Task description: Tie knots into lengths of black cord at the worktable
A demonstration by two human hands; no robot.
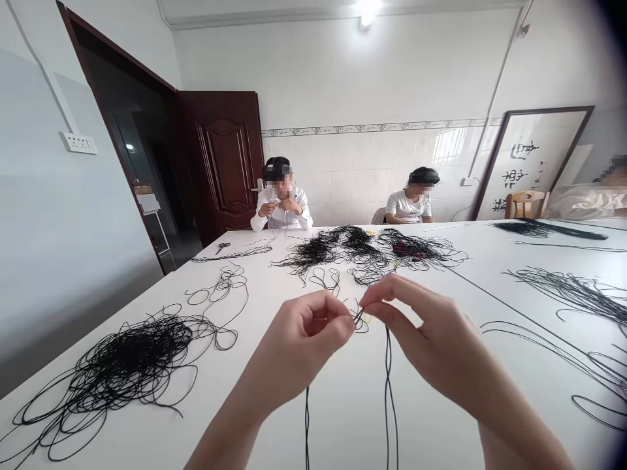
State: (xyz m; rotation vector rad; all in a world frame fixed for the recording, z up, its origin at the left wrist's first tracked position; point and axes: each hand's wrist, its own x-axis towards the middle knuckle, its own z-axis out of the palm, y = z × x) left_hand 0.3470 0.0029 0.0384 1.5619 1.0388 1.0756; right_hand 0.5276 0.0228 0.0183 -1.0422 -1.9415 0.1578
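Observation:
Thin black cord [388,372] is pinched between the fingertips of both my hands, just above the white table. My left hand [311,339] has thumb and forefinger closed on it, and a strand hangs below that hand. A short way to the right, my right hand [421,326] pinches the same cord, with two strands dangling beneath it. The bit of cord between the fingertips looks crossed or looped, too small to tell whether it is knotted. Loose loops of black cord [326,279] lie on the table just beyond my hands.
A tangled heap of black cord [142,346] lies at left, a larger pile [337,248] farther back, and more strands [573,294] at right. Scissors [223,247] rest near the far left table edge [196,253]. Several people sit around the table; one [281,202] handles cord.

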